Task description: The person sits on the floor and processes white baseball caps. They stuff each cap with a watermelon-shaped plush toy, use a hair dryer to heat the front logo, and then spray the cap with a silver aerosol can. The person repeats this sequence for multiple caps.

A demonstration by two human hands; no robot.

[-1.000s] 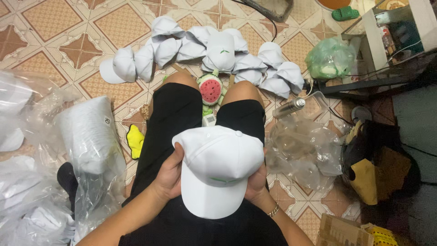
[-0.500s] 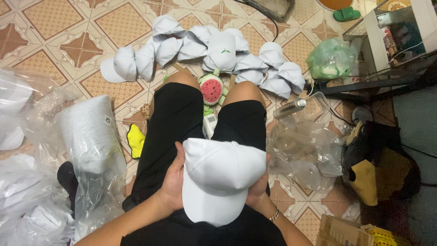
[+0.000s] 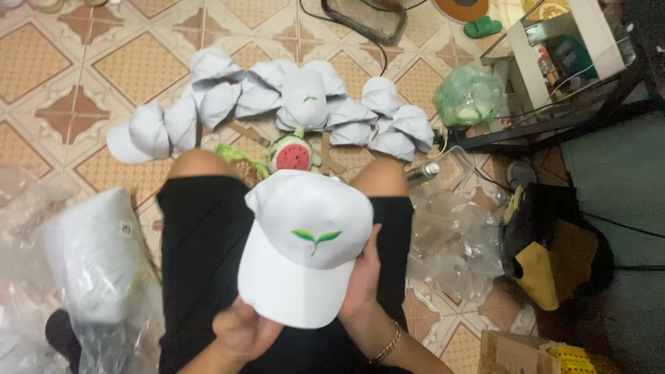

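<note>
In the head view, we held a white fabric baseball cap with a small green sprout emblem point(image 3: 305, 246) over our lap, its brim pointing toward us and its crown toward the far side. Our left hand point(image 3: 242, 331) gripped the near left edge of the brim from below, thumb curled against it. Our right hand point(image 3: 364, 280) clasped the right side of the cap, fingers pressed along the crown and brim.

We sat on the patterned tan tiled floor point(image 3: 62, 83) in black shorts point(image 3: 201, 256), knees apart. Just beyond our knees lay a round watermelon-patterned toy point(image 3: 292, 154), and farther off a row of folded white caps point(image 3: 277, 104) stretched from left to right. At the near left, a white bundle wrapped in clear plastic point(image 3: 97, 256) rested beside our left leg. To the right lay crumpled clear plastic bags point(image 3: 450, 242), with a green plastic bag point(image 3: 467, 97) farther away next to a dark metal stand point(image 3: 554, 118). A cardboard box point(image 3: 512, 353) sat at the near right.
</note>
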